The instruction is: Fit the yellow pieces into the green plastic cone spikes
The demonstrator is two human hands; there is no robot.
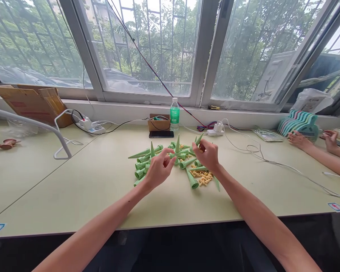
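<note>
Plainly, the work looks far from finished, as far as we can judge: many green cones (142, 165) lie loose across the middle of the table (102, 181), with small yellow pieces (205, 180) heaped at their near right. A few cones stand on end, among them the upright cone (177, 148) just beside our left hand (160, 168); whether any is complete, we cannot make out. Our right hand (207, 154) seems to pinch a held cone (199, 139) between thumb and fingers, its tip pointing up. Our left thumb and forefinger curl close together at the upright cone — whether they grip it or merely sit next to it, we cannot tell.

The green and yellow parts that we see rest straight on the table, in no container. Behind them, the small cardboard box (164, 125) has something greenish inside; the bottle (175, 116) beside it is capped — how full, we cannot say.
</note>
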